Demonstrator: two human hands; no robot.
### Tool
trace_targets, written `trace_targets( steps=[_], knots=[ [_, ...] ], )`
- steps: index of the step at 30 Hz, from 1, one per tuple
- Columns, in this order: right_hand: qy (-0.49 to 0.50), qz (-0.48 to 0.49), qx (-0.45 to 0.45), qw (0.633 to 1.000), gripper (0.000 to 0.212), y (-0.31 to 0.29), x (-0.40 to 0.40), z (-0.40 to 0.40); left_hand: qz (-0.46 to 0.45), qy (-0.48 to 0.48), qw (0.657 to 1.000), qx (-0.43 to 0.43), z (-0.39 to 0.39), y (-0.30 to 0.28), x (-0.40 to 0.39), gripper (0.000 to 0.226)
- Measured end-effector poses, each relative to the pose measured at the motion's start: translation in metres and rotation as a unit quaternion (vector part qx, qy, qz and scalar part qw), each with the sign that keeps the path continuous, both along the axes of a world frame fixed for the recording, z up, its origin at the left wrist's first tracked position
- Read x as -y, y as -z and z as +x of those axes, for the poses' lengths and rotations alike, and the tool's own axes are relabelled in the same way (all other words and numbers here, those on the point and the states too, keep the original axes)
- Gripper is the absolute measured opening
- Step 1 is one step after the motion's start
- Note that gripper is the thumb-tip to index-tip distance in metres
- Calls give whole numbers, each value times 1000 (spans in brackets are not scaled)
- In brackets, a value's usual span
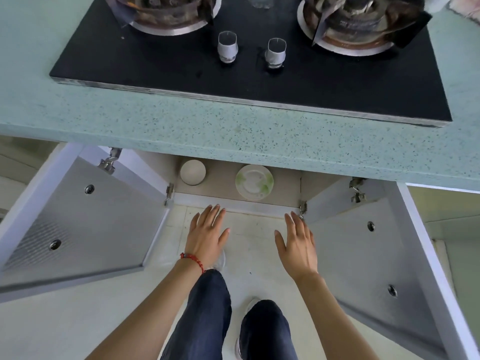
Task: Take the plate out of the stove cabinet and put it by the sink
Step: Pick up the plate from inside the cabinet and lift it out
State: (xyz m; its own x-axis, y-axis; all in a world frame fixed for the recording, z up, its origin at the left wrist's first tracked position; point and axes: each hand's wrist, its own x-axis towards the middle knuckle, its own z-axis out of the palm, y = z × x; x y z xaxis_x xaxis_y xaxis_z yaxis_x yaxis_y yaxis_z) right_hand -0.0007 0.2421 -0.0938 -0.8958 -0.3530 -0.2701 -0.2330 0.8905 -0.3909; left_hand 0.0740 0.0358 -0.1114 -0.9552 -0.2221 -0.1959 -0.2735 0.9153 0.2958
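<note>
A white plate with green leaf marks [254, 181] lies on the floor of the cabinet [220, 190] under the stove, right of centre. Both cabinet doors stand wide open. My left hand [207, 236], with a red bracelet at the wrist, hovers flat with fingers spread just in front of the cabinet sill, below and left of the plate. My right hand [297, 244] is also spread and empty, below and right of the plate, near the right hinge. Neither hand touches the plate.
A small beige round dish [193, 172] sits left of the plate inside the cabinet. The left door [85, 211] and right door [368, 255] flank my arms. Above are the speckled green countertop [233, 128] and a black two-burner stove [249, 74]. My legs stand on a pale floor.
</note>
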Motion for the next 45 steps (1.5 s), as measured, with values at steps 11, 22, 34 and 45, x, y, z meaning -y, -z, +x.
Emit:
trace_targets(
  steps=[11,22,34,45],
  knots=[
    [25,-10,-36,999,49,113,20,-53,-24,36,998,-53,-73,107,35,45],
    [29,-41,-87,995,49,221,31,-111,-27,67,994,-82,-139,215,50,50],
    [23,-49,-139,989,47,336,39,-150,-14,59,991,-116,-178,330,62,51],
    [36,-55,-133,989,44,414,45,-185,10,39,993,-113,-200,410,76,51]
  ],
)
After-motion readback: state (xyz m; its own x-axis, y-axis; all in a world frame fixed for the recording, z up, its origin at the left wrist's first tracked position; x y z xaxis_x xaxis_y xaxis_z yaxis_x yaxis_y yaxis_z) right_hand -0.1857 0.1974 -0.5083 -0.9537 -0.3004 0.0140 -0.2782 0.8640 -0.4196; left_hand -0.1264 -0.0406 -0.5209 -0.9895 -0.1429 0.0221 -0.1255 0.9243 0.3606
